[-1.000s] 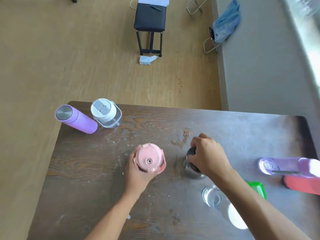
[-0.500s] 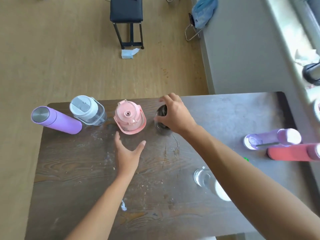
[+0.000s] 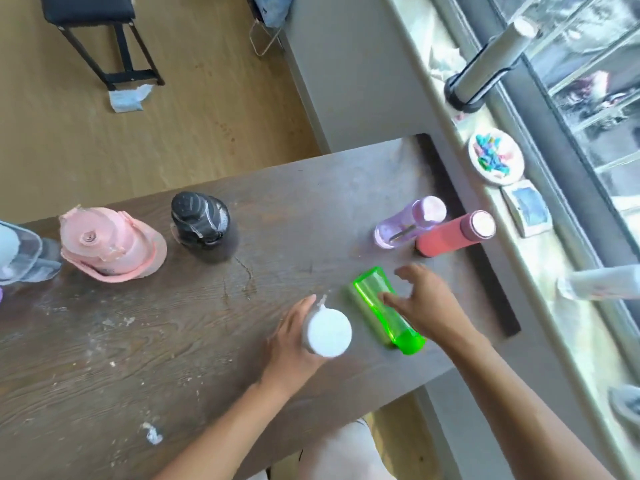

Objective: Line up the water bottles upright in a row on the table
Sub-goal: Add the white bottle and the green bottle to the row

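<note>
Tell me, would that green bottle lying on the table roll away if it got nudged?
Probably only a little. The green bottle lies on its side, and its body looks flattened rather than round, so it may slide more than roll. It looks clear and empty, so likely light. The right hand hovers open over it, not yet gripping.

At the left edge the picture is cutting off a clear bottle (image 3: 20,254), leaving only its right part showing. The left hand (image 3: 294,344) is covering the body of the white-capped bottle (image 3: 327,332), so only the cap is showing. The right hand (image 3: 427,306) is hiding part of the green bottle (image 3: 384,306), and motion blur is smearing its fingers. The bench (image 3: 138,341) is running out of the picture at the left and bottom.
</note>
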